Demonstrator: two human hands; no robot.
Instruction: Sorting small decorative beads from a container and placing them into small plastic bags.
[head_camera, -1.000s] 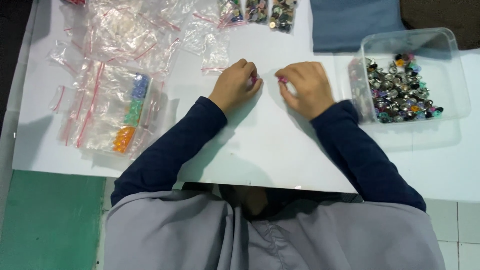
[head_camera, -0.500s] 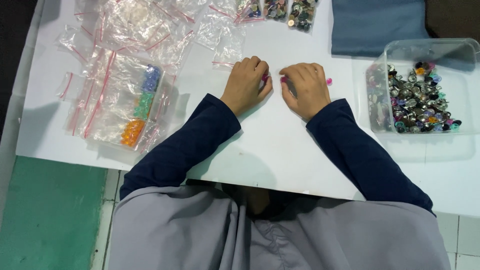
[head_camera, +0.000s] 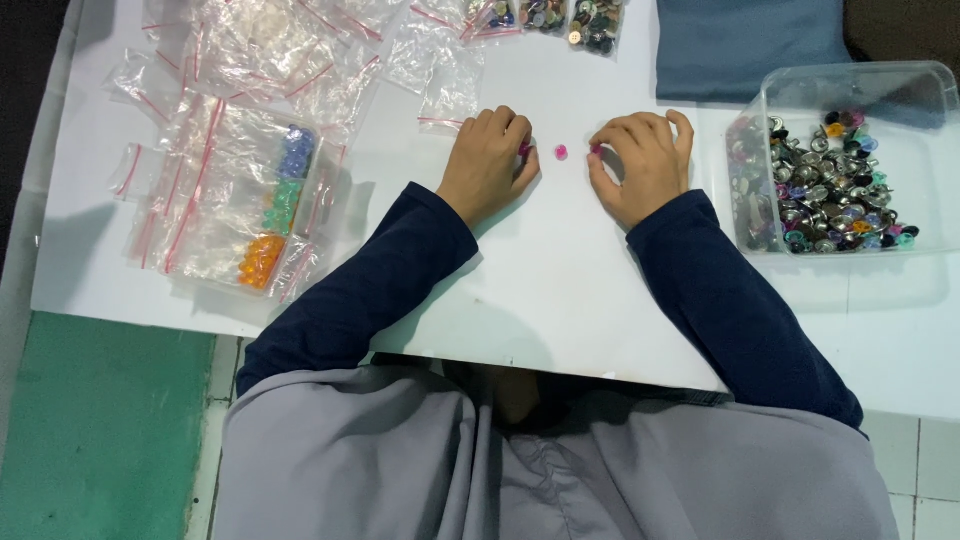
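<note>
One small round pink bead (head_camera: 561, 152), lying between both hands' fingers (head_camera: 520, 135)

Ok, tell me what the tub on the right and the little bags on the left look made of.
Tub: clear rigid plastic, glossy; the buttons inside show through its walls. Bags: thin clear plastic film, crinkled and shiny, with red strips along their tops.

**Clear bags and a plastic tub on the white table**

Clear zip bags with red seals (head_camera: 250, 60) lie heaped at the far left. One flat pack (head_camera: 270, 205) shows blue, green and orange beads. Small bags of buttons (head_camera: 560, 18) sit at the far edge. A clear tub (head_camera: 850, 85) stands right.
</note>
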